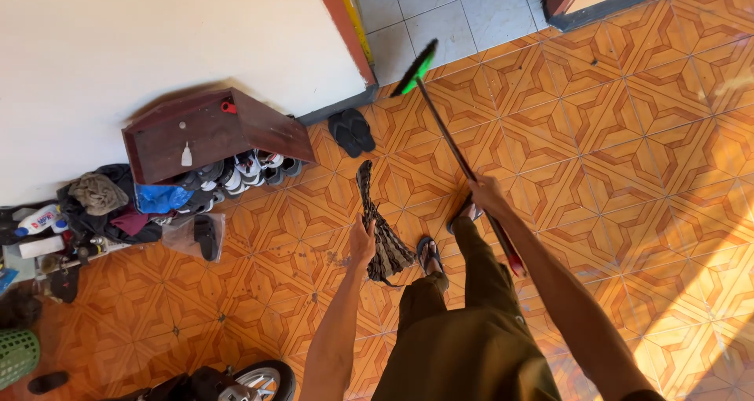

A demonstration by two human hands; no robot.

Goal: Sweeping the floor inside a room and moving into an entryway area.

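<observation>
My left hand (362, 240) grips a floppy, patterned brown-grey mat (378, 224) that hangs down in front of me over the orange tiled floor. My right hand (487, 193) is closed around the dark handle of a broom (452, 142); its green head (416, 67) rests on the floor near the doorway. My legs in olive trousers and my sandalled feet (430, 253) stand just below both hands.
A brown wooden shoe rack (204, 134) with several shoes stands against the white wall. A pair of black sandals (352, 131) lies near the door frame. Clothes and bottles are piled at the left; a green basket (16, 355) and a scooter wheel (263, 381) sit lower left.
</observation>
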